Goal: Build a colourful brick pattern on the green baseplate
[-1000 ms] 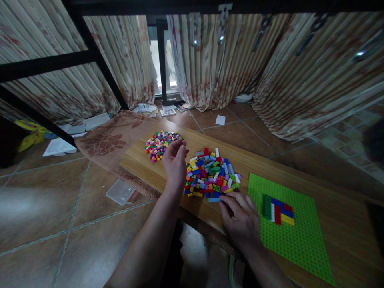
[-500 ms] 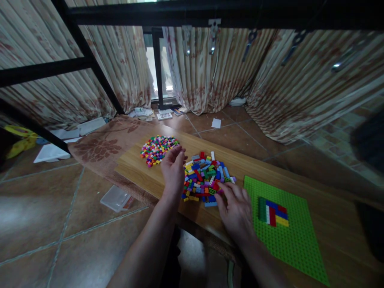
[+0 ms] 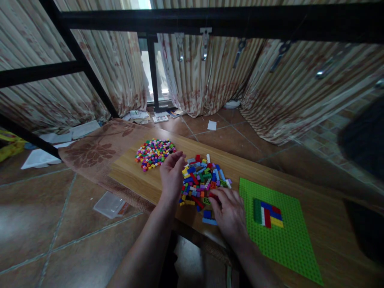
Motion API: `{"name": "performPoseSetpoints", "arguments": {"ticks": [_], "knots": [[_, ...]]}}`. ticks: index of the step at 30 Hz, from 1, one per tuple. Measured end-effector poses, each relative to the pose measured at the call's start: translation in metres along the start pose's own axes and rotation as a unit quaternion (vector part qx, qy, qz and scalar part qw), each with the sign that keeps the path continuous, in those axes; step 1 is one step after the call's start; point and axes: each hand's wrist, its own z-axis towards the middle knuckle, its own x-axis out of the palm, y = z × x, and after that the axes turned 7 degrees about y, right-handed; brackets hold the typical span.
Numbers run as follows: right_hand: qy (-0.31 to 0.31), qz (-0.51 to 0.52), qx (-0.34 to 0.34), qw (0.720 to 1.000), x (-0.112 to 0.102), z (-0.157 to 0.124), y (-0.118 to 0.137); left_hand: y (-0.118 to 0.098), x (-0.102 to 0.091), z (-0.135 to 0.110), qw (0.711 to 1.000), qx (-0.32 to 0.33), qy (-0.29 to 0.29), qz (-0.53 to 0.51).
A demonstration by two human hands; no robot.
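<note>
My right hand [image 3: 230, 213] is at the near right edge of a heap of mixed toy bricks [image 3: 198, 180]. Its thumb and forefinger close on a small red brick [image 3: 213, 195], partly covered by the fingers. My left hand [image 3: 172, 176] hovers at the heap's left side, fingers curled and tips together; whatever they may hold is hidden. Right of my right hand lies a green baseplate [image 3: 295, 240]. On it sits a block of joined bricks [image 3: 268, 214] in green, white, red, blue and yellow. Blue bricks [image 3: 208, 218] lie just apart from the heap, near my right hand.
A second pile of tiny coloured bricks [image 3: 154, 154] lies farther left on the wooden table [image 3: 129, 172]. A brown patterned cloth [image 3: 93, 146] extends past the table's left end. A clear plastic box [image 3: 109, 205] lies on the tiled floor. A black metal frame [image 3: 192, 20] crosses above.
My right hand has drawn slightly toward me and left along the heap's edge, with the red brick at its fingertips. My left hand stays nearly still. The view has shifted a little.
</note>
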Motion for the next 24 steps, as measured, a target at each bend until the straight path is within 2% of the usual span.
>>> {"name": "performPoseSetpoints", "arguments": {"ticks": [5,10,16,24], "knots": [[-0.033,-0.052,0.057,0.996,-0.012,0.012,-0.026,0.001,0.003,-0.003,1.000,-0.011,0.015,0.009],[0.017,-0.080,0.061,0.995,-0.015,0.026,-0.044,0.001,0.004,-0.004,0.999,-0.014,0.028,0.018],[0.046,-0.068,0.048,0.995,-0.012,0.033,-0.038,-0.002,0.007,-0.006,0.999,-0.021,0.030,0.024],[0.048,-0.035,0.085,0.995,-0.014,0.033,-0.029,-0.001,0.008,-0.006,0.998,-0.030,0.036,0.031]]}}
